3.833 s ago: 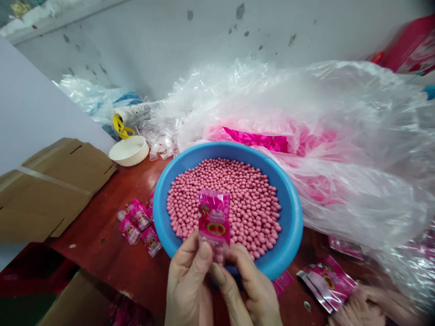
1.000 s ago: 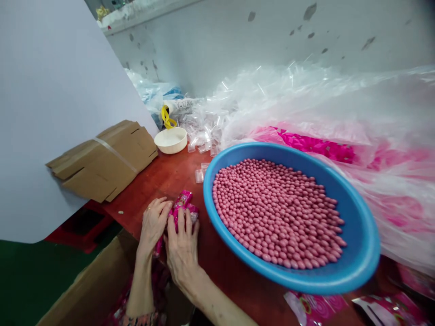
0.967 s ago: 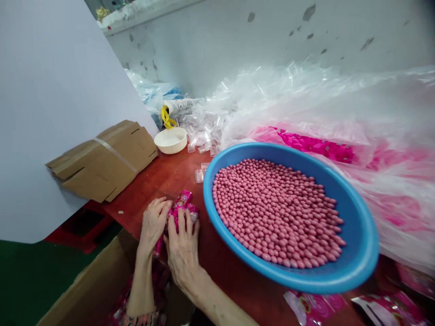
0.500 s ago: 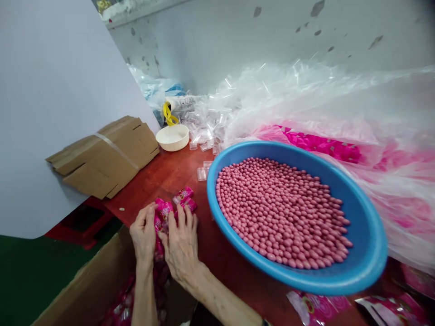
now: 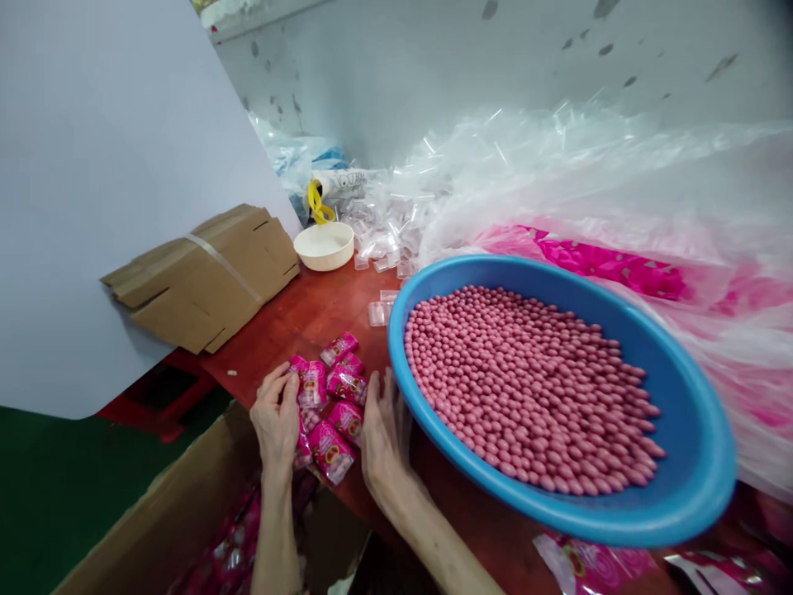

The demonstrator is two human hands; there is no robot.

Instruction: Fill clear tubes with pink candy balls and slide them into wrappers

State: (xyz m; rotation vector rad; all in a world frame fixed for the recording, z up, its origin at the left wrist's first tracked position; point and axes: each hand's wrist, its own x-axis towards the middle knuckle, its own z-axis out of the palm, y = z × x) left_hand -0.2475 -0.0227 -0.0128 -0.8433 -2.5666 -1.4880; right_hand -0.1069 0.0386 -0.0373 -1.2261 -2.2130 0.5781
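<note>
Several small pink packets (image 5: 332, 451) lie in a loose pile on the red table near its front edge. On the pile's left side is my left hand (image 5: 277, 413), fingers bent and touching the outer packets. My right hand (image 5: 385, 430) stands on edge at the pile's right side, fingers stretched out, between the packets and the blue basin (image 5: 402, 364). Pink oval candies (image 5: 526, 388) cover much of the basin's floor.
Below the table edge is an open carton (image 5: 154, 512) with more pink packets. Flattened cardboard (image 5: 211, 281) leans at the left. Behind are a white bowl (image 5: 324, 248), clear plastic pieces (image 5: 396, 231) and plastic bags (image 5: 557, 182). Larger pink pouches (image 5: 598, 566) lie front right.
My right hand has moved off the top of the packets to their right side, and more of the pile shows. My left hand stays at the left side. The view has shifted slightly.
</note>
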